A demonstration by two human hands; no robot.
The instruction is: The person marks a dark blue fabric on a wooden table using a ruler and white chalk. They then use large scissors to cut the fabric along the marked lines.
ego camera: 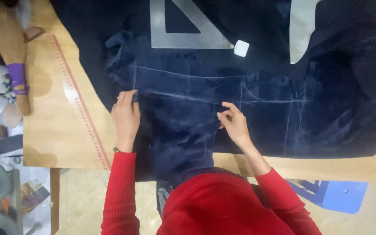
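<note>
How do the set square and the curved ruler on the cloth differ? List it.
The set square is triangular with straight edges and a cut-out centre; the curved ruler is solid and tapers to a point. The set square lies upper centre, the curved ruler further right. Both are pale grey, flat on the dark blue fabric.

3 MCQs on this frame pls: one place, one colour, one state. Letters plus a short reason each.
1. Where does the white chalk block lie?
A. on the floor
B. on the dark blue fabric, at the set square corner
C. in the left hand

2. What colour are the person's sleeves?
A. red
B. green
C. white

3. How does the left hand stand?
A. raised clear of the table
B. resting on the fabric edge
C. holding scissors

B: it sits on the cloth by the square's tip.
A: both arms are red.
B: its fingers press the cloth.
</note>
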